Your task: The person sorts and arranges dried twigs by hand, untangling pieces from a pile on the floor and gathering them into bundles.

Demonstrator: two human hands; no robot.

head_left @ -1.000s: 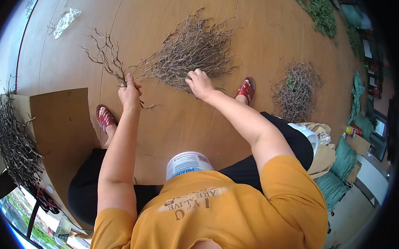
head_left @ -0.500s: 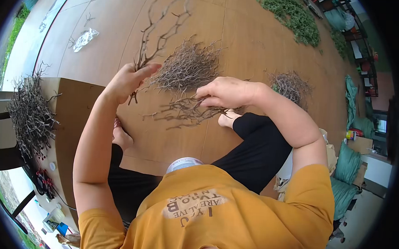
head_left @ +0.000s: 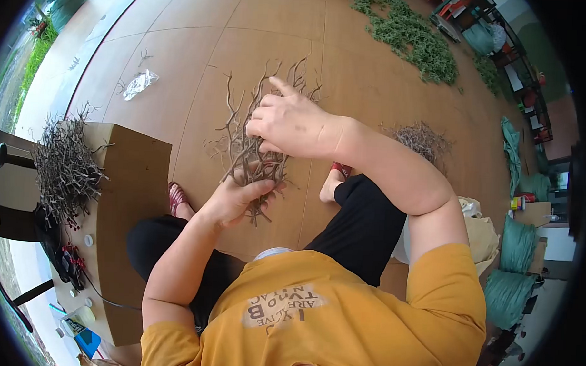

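In front of me, my left hand point(head_left: 244, 193) is closed around the lower ends of a bunch of bare brown twigs point(head_left: 257, 169), whose branching tips point away from me. My right hand point(head_left: 288, 123) lies across the upper part of that bunch, its fingers curled over the twigs and the index finger stretched out. What sits under the right palm is hidden. The bunch and my hands cover most of the floor behind them, so the twig pile there can hardly be made out.
Another twig pile point(head_left: 423, 139) lies on the floor at right. More twigs point(head_left: 67, 169) rest on a cardboard box point(head_left: 138, 184) at left. A crinkled clear wrapper point(head_left: 140, 85) and green foliage point(head_left: 414, 45) lie farther off. Green bundles point(head_left: 507, 297) stand at right.
The hands, apart before with twigs in each, have come together at one bunch. My left hand moved nearer to me; my right hand moved left and forward over the twigs.
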